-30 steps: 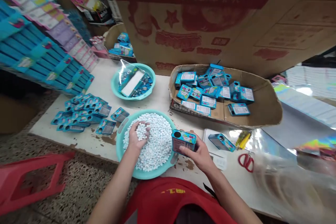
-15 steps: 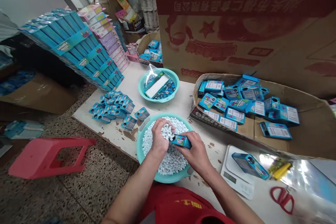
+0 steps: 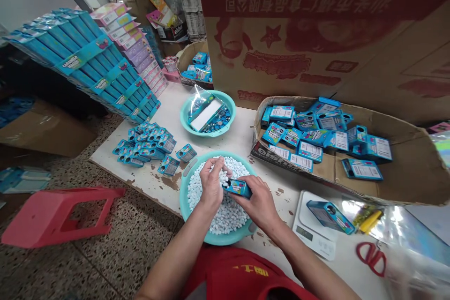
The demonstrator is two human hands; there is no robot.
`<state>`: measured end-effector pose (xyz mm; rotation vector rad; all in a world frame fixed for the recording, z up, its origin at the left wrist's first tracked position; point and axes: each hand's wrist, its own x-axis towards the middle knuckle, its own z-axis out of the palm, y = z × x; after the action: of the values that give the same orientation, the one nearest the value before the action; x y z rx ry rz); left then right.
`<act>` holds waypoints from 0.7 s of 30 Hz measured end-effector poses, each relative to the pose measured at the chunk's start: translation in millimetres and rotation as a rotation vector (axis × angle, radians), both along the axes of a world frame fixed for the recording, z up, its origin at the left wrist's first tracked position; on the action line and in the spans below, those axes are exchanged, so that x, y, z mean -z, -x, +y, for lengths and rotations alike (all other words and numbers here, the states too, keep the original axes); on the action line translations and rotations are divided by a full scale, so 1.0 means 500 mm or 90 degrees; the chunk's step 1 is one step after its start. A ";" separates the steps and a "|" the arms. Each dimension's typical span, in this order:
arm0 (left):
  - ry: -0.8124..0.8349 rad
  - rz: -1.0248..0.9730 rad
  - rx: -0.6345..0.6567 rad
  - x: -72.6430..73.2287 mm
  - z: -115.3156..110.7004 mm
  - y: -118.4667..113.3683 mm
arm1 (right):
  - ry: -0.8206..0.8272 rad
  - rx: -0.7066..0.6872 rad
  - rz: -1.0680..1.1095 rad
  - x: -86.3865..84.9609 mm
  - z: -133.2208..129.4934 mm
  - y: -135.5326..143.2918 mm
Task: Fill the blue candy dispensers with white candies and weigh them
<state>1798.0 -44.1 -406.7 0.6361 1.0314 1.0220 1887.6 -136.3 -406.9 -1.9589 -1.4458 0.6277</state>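
Note:
A teal basin full of small white candies stands at the table's front edge. Above it my left hand is cupped round some white candies, fingers curled, at the open end of a small blue box. My right hand grips that box from the right, its round dark hole facing my left hand. Several similar small boxes are clustered left of the basin, with two single ones between, the nearer lying beside the rim.
Behind is a teal bowl with a clear bag and blue pieces. A carton tray of blue boxes, a white scale bearing one box, and red scissors lie right. Tall box stacks rise left; a red stool is below.
My left fingers have closed in more and fewer candies show in the hand. The view has shifted slightly; the blue box stays in my right hand.

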 end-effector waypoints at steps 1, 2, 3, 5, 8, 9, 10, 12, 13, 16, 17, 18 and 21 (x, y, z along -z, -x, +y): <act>0.003 0.002 0.009 -0.001 0.000 0.000 | 0.003 0.000 -0.002 0.002 0.000 -0.001; 0.005 0.009 0.016 -0.001 0.000 0.000 | 0.006 0.002 -0.005 0.004 0.001 -0.002; 0.004 0.019 0.017 -0.001 -0.001 -0.001 | 0.006 0.004 -0.007 0.006 0.001 -0.003; -0.006 0.037 0.006 0.000 -0.001 -0.002 | 0.002 0.018 -0.010 0.008 0.000 -0.004; -0.018 0.044 -0.012 -0.001 0.000 -0.004 | -0.007 0.031 -0.016 0.006 -0.002 -0.003; -0.018 0.043 -0.013 -0.002 0.001 -0.005 | -0.009 0.028 -0.015 0.003 -0.002 -0.003; -0.020 0.044 -0.013 -0.003 0.002 -0.005 | -0.011 0.023 -0.013 0.000 -0.002 -0.003; -0.033 0.049 -0.006 -0.007 0.003 -0.006 | -0.009 0.013 -0.006 -0.006 -0.001 -0.003; -0.041 0.048 0.000 -0.008 0.003 -0.007 | -0.007 0.012 -0.004 -0.008 -0.001 -0.003; -0.054 0.047 -0.001 -0.012 0.003 -0.009 | -0.001 0.018 -0.002 -0.010 0.002 -0.005; -0.050 0.047 -0.008 -0.013 0.002 -0.009 | 0.000 0.019 0.002 -0.010 0.003 -0.005; -0.046 0.049 -0.016 -0.013 0.001 -0.009 | -0.001 0.021 0.007 -0.010 0.004 -0.004; -0.026 0.041 -0.020 -0.018 -0.002 -0.007 | -0.011 0.026 0.025 -0.011 0.003 -0.002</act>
<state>1801.6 -45.2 -397.8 0.6918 1.0814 1.0591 1888.7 -134.9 -401.5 -1.9473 -1.3795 0.6307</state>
